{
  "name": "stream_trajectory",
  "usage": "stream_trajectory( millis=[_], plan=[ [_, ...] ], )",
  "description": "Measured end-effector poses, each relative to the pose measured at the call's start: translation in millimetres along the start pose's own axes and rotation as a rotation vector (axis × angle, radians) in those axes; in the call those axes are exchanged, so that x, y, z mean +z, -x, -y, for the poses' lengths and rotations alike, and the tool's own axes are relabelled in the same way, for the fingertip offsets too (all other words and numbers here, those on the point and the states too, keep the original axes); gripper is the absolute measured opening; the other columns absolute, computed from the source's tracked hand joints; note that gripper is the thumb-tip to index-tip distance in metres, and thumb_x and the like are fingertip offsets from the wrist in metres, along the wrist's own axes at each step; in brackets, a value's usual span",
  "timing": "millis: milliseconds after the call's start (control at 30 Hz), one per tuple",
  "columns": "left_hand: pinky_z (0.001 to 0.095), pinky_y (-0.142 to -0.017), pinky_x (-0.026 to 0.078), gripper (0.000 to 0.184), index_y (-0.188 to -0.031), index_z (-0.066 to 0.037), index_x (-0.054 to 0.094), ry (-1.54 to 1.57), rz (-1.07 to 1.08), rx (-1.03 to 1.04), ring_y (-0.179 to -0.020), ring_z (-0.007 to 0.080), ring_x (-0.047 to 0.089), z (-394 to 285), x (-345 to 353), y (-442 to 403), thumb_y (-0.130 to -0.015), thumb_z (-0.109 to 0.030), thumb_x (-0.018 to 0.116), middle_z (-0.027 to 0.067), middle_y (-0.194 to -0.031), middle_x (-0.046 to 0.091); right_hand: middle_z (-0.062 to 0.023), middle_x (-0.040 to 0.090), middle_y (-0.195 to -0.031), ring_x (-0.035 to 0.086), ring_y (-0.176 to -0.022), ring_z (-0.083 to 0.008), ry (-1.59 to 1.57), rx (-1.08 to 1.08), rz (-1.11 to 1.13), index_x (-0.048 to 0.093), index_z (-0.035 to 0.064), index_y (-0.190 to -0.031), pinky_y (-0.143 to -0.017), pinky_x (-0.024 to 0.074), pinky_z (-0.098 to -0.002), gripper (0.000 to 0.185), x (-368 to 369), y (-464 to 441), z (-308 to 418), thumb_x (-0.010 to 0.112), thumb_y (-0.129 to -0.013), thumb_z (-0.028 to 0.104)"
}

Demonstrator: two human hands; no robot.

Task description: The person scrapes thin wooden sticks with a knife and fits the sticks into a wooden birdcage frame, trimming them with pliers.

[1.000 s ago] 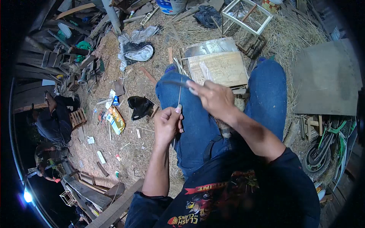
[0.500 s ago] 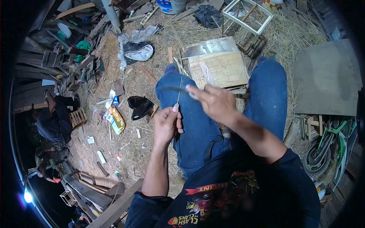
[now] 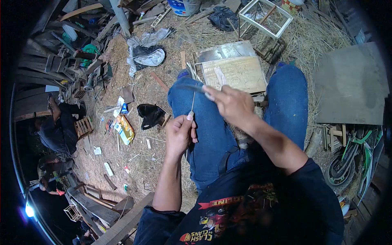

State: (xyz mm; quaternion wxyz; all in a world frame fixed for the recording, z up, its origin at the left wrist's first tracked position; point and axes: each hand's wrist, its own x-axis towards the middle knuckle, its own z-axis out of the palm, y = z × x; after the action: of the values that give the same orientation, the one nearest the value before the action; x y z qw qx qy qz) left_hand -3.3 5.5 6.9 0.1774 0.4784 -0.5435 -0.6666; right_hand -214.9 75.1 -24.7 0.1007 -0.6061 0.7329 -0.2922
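My left hand (image 3: 179, 130) is closed around the lower end of a thin metal rod (image 3: 194, 100), which points up and away above my left thigh. My right hand (image 3: 233, 105) grips a dark, flat, blade-like tool (image 3: 187, 86), blurred by motion, so I cannot tell its exact kind. This tool lies across the upper part of the rod; whether the two touch is unclear. Both hands are over my jeans (image 3: 212, 151), near the left knee.
Wooden boards (image 3: 237, 75) lie on the straw-covered ground between my feet. A black plastic bag (image 3: 150, 115) and a yellow packet (image 3: 124, 130) are to the left. A large panel (image 3: 349, 83) and a small bike (image 3: 345, 163) stand right. A co-worker (image 3: 57, 130) sits far left.
My right hand has shifted slightly up, and the dark tool has moved a little further along the rod, away from my left hand. The left hand stays nearly still.
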Motion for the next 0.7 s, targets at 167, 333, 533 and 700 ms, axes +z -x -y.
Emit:
stream_trajectory(
  millis=[167,333,533,700],
  plan=[
    [0.0241,-0.047,0.043,0.032,-0.083,-0.003,0.066,-0.052,-0.032,0.045,-0.047,0.0088,0.053,-2,5,10,-0.106,-0.024,0.063,0.001,-0.059,0.058,-0.0106,0.076,-0.099,0.073,-0.089,-0.0176,-0.714,0.185,-0.192,0.072,0.0117,-0.132,-0.08,0.0576,-0.0349,0.036,23,-9,-28,0.066,-0.103,0.033],
    [0.0223,-0.047,0.038,0.032,-0.08,-0.004,0.066,-0.145,-0.046,0.128,-0.051,0.0052,0.052,-12,19,24,-0.105,-0.025,0.065,-0.001,-0.061,0.059,-0.002,0.071,-0.092,0.065,-0.081,-0.0073,-1.312,0.581,0.071,0.072,-0.0042,-0.113,-0.075,0.0535,-0.0232,0.035,-36,-9,16,0.085,-0.088,0.017],
    [0.0219,-0.051,0.031,0.028,-0.081,-0.002,0.066,-0.282,-0.082,0.398,-0.056,0.0016,0.045,-10,41,32,-0.104,-0.018,0.067,-0.0054,-0.064,0.056,0.0064,0.062,-0.079,0.053,-0.071,-0.0015,-1.342,0.433,-0.038,0.072,0.002,-0.097,-0.066,0.0438,-0.0191,0.016,-34,-1,27,0.084,-0.088,0.009],
    [0.0224,-0.051,0.032,0.029,-0.079,-0.001,0.066,-0.359,-0.074,0.432,-0.056,0.0016,0.044,-17,50,41,-0.104,-0.017,0.068,-0.0052,-0.064,0.057,0.0014,0.067,-0.077,0.058,-0.073,-0.0044,-1.37,0.552,-0.11,0.071,0.0023,-0.087,-0.068,0.047,-0.024,0.024,-43,-3,22,0.076,-0.097,0.023]
  ],
)
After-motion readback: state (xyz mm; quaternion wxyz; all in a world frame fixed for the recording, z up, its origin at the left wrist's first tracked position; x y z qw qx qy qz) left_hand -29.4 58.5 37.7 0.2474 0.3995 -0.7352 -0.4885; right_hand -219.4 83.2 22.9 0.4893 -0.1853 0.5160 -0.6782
